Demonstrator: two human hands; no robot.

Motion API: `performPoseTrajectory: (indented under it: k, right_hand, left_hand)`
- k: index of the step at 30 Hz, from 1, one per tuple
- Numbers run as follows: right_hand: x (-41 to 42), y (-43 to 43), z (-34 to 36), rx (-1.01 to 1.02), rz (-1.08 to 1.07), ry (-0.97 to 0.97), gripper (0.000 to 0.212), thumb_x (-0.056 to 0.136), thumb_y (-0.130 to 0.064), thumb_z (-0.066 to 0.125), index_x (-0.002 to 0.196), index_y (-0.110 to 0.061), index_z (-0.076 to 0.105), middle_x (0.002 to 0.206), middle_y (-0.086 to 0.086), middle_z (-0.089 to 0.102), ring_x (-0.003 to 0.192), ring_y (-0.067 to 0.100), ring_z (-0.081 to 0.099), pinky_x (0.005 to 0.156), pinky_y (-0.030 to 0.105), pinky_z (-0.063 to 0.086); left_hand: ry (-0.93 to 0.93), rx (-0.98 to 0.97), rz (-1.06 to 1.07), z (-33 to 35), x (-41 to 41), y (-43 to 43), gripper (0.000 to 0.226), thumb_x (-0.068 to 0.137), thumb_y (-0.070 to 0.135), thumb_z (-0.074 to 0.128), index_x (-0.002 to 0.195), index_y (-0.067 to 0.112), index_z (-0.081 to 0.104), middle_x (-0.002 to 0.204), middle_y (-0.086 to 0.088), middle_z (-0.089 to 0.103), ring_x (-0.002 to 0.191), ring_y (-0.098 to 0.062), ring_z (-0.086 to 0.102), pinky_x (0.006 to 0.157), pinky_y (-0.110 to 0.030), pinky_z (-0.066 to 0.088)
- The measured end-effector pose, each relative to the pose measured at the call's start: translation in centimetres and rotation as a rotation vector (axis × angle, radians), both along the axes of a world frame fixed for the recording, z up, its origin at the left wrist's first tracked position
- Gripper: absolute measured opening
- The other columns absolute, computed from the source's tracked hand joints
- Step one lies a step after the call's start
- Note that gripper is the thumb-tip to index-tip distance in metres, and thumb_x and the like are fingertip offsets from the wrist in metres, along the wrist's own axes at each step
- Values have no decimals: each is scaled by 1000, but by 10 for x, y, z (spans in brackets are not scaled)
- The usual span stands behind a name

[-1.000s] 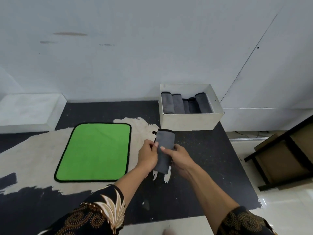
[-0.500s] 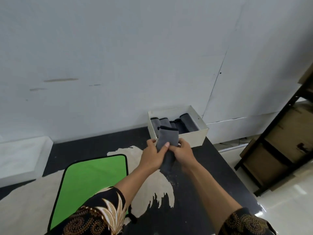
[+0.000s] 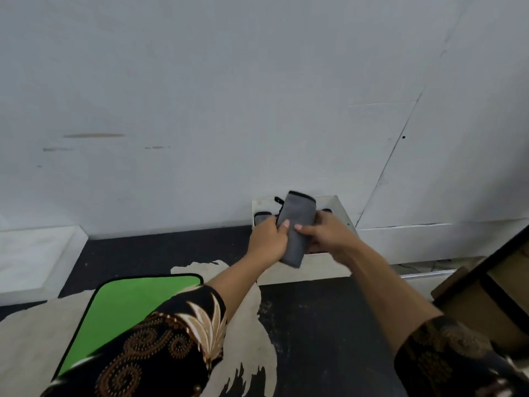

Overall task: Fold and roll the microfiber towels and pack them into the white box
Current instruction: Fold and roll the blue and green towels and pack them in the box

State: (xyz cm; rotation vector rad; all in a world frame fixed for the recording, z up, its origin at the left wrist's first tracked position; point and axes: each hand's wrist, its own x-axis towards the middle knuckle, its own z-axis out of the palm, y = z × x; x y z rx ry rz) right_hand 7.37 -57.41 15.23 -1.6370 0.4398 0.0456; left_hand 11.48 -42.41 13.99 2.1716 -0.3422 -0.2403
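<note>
Pale grey wall (image 3: 200,96) fills the top half, w/ a few scuff marks. Below it is a black tabletop (image 3: 329,325) w/ a big worn beige patch (image 3: 28,339). A flat green towel (image 3: 137,299), black-edged, lies on it at your left. A dark shelf frame (image 3: 486,282) w/ cardboard stands far right. The white box (image 3: 340,207) sits at the table's back, by the wall; a grey roll (image 3: 261,217) shows inside, left end. You hold one rolled grey towel (image 3: 296,222) over the box, slightly tilted. Yr left hand (image 3: 266,242) wraps its left side and yr right hand (image 3: 329,236) its right side, both thumbs on the front, fingers curled onto it.
</note>
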Motion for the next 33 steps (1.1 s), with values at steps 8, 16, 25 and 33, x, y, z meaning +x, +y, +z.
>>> performPoseTrajectory:
  k: [8,16,25,33]
  right_hand:
    - [96,-104,-26,-615,-53,67,49,83,-23,68,129,-14,52,112,12,66,101,31,64,83,42,56]
    - [111,-123,-95,-888,206,207,54,90,-15,63,137,-8,38,126,21,58,114,38,57,85,37,47]
    - [116,-122,-126,-1201,278,167,30,91,-8,54,121,-6,50,121,20,57,104,40,61,79,42,50]
    - [117,-112,-131,-919,194,218,36,86,-4,59,117,-6,41,109,20,60,97,37,60,68,37,43]
  left_hand:
    - [252,71,-21,-11,79,-102,18,86,16,54,99,9,65,97,-9,69,91,-27,65,78,-38,54]
    - [307,357,-7,-85,98,-131,15,86,14,63,74,8,58,75,-10,60,81,-28,61,63,-32,45]
    - [370,562,-157,-111,111,-147,27,92,14,59,115,0,60,111,-16,62,104,-32,60,81,-34,50]
    - [629,211,-30,-113,105,-138,57,90,6,56,143,13,35,134,-14,52,116,-29,54,99,-44,50]
